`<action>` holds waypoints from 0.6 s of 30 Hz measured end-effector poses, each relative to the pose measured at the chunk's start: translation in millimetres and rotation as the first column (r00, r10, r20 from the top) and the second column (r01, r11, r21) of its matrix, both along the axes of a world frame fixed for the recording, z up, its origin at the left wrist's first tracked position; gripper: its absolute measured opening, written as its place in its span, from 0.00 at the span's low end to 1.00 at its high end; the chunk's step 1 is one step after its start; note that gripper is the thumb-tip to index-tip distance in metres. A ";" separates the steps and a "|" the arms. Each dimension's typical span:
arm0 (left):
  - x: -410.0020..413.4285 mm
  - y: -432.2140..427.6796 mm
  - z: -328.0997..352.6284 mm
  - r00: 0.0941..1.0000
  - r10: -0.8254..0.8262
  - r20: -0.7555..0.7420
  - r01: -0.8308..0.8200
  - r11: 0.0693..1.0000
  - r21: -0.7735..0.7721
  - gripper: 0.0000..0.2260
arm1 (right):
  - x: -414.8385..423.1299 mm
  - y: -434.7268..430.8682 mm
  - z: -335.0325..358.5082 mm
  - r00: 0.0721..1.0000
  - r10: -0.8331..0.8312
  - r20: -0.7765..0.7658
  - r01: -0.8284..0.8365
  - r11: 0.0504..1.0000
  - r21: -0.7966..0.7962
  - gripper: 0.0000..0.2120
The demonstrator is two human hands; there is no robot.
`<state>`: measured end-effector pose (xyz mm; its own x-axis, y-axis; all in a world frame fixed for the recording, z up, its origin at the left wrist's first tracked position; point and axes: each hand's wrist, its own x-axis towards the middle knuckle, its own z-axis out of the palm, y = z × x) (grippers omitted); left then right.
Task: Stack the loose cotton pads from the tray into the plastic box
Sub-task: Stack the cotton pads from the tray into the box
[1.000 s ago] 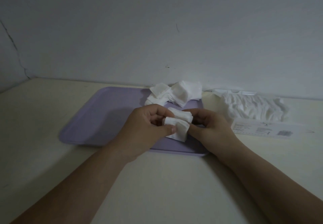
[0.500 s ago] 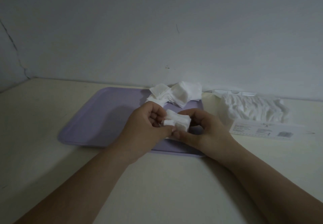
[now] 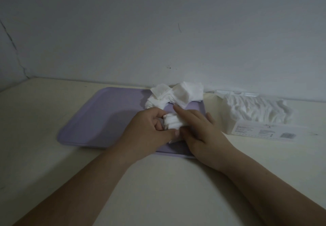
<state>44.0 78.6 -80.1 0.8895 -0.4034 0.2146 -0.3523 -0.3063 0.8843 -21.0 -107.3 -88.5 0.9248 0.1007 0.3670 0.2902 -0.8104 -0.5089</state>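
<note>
A lilac tray (image 3: 105,116) lies on the cream table. A heap of loose white cotton pads (image 3: 176,95) sits at the tray's far right corner. Over the tray's near right part, a small stack of cotton pads (image 3: 172,122) is held between both hands. My left hand (image 3: 150,130) grips the stack from the left, thumb under it. My right hand (image 3: 201,130) holds it from the right, index finger laid straight along its top. The clear plastic box (image 3: 247,118), filled with white pads, stands to the right of the tray.
A plain wall rises close behind the tray and box. The box's clear lid (image 3: 238,93) shows at its back against the wall. A printed label (image 3: 264,131) faces me on the box's front. The table edge meets a side wall at far left.
Both hands pressed the pads together into a tighter stack. My right index finger straightened over the top of the stack. The hands stayed over the tray's near right part.
</note>
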 end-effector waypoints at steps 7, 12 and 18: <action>-1.0 -1.3 -1.8 0.999 -0.034 0.027 0.033 0.998 0.050 0.08 | -1.9 3.5 3.7 0.998 -0.019 -0.062 0.015 0.997 -0.071 0.32; -3.1 1.6 6.3 0.998 -0.041 -0.044 0.038 0.997 -0.064 0.08 | 0.0 -0.9 7.2 0.998 -0.048 -0.030 0.055 0.942 0.331 0.25; -8.3 -0.5 17.0 0.979 -0.171 -0.113 0.141 0.962 -0.236 0.13 | -3.5 -6.4 30.5 0.993 0.028 -0.110 0.050 0.764 0.644 0.14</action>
<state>35.7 78.1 -63.1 0.8459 -0.4937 0.2019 -0.2565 -0.0446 0.9655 -24.6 -113.7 -58.0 0.9613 -0.1342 0.2406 0.1955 -0.2828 -0.9390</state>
